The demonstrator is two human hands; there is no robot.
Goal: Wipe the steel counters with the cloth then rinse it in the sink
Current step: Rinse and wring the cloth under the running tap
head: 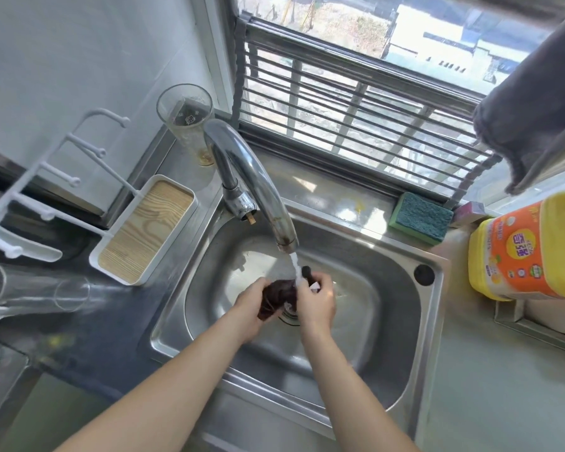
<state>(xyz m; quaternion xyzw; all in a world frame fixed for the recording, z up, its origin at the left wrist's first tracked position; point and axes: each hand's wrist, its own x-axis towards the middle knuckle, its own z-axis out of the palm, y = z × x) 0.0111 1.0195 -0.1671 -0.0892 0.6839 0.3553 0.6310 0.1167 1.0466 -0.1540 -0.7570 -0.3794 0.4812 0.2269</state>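
Observation:
Over the middle of the steel sink (402, 324), a dark brown cloth (276, 296) is bunched up between both hands. My left hand (250, 303) grips its left side and my right hand (318, 300) grips its right side, fingers curled round it. Water runs from the chrome tap (258, 187) straight onto the cloth, just above the drain. The steel counter (490, 386) stretches to the right of the sink.
A green sponge (421, 218) lies on the sink's back ledge. A yellow detergent jug (529, 249) stands at the right. A white tray with a wooden base (144, 230), a tall glass (186, 122) and a lying glass (36, 291) sit on the left.

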